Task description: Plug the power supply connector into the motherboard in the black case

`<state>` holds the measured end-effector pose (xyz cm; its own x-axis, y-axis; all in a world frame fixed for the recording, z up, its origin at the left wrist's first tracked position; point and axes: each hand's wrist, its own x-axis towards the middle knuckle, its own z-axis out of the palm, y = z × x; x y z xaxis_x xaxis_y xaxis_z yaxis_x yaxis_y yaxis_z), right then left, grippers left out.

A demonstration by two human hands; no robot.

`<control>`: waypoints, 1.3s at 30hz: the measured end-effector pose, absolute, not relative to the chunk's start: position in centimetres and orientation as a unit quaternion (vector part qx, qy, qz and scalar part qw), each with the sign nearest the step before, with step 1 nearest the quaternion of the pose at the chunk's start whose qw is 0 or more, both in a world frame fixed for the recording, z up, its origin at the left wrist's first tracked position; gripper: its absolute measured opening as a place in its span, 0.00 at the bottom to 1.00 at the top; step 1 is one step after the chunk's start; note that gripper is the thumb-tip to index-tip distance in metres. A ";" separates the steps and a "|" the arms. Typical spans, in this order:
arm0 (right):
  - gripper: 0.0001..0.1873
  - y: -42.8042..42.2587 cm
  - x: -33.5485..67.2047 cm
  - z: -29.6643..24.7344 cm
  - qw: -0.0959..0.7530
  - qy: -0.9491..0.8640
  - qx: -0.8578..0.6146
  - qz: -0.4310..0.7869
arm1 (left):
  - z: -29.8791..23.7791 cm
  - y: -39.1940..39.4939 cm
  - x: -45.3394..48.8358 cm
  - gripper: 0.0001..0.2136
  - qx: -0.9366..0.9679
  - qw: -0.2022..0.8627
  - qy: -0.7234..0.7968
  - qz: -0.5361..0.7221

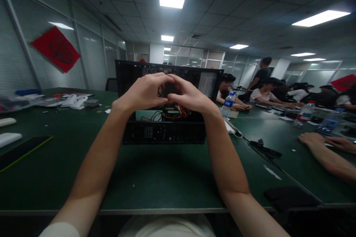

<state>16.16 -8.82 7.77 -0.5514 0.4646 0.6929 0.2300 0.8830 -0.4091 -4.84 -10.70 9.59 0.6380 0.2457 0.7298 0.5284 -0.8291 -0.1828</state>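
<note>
My left hand (147, 90) and my right hand (189, 94) are raised in front of an open black computer case (164, 133). Their fingertips and thumb tips meet, and the curved fingers frame a rounded gap. Thumb and fingers stand apart on each hand, with nothing seen between them. The case stands on the green table (167, 177), its inside facing me. Coloured cables (182, 112) hang inside it, partly behind my hands. A pale label (207, 85) shows on its right part. My hands cover the middle of the case.
A phone-like dark slab with a yellow-green edge (25, 150) lies at left, near white objects (9, 139). Water bottles (228, 104) and a black cable (265, 150) are at right. Another person's hands (313, 139) rest on the table. More people sit farther back.
</note>
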 end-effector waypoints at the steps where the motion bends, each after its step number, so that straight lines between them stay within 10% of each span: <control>1: 0.39 -8.8 16.1 7.8 0.432 -0.870 -0.194 0.138 | 9.6 -10.6 -4.8 0.22 -0.882 0.199 -0.224 -0.365; 39: 0.30 -11.0 20.3 9.0 0.369 -0.879 -0.211 0.218 | 9.2 -12.2 -3.7 0.21 -0.890 0.265 -0.214 -0.302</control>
<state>20.33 -10.99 9.02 -0.6388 0.5320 0.5558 0.2110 0.8158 -0.5384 -3.71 -12.20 9.21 0.7251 0.2214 0.6520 0.5422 -0.7673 -0.3424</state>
